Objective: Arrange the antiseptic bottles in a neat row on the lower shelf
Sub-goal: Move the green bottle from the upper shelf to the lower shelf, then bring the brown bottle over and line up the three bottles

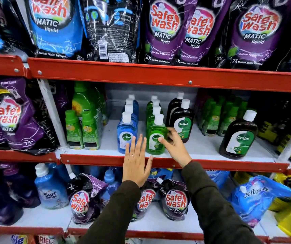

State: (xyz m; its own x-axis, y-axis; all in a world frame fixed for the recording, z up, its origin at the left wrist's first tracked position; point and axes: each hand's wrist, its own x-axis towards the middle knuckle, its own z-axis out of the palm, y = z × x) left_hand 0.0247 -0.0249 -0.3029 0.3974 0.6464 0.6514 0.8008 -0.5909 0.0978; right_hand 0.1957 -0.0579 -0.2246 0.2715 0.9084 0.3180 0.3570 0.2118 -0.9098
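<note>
On the white middle shelf point(203, 147) stand Dettol bottles in files running front to back: a blue file led by a blue bottle point(126, 134), a green file led by a green bottle point(156, 138), and two brown bottles point(181, 118) behind to the right. A larger brown Dettol bottle point(237, 136) stands alone further right. My right hand point(173, 147) touches the front green bottle's right side with its fingertips, fingers spread. My left hand point(136, 162) is flat and open, fingers together, just in front of the gap between the blue and green bottles, holding nothing.
Green bottles point(82, 131) stand left of the Dettol files, and more green bottles point(217, 118) sit to the right. Red shelf edges point(158, 74) run above and below. Detergent pouches point(166, 32) fill the upper shelf; pouches and bottles point(175, 199) crowd the shelf underneath.
</note>
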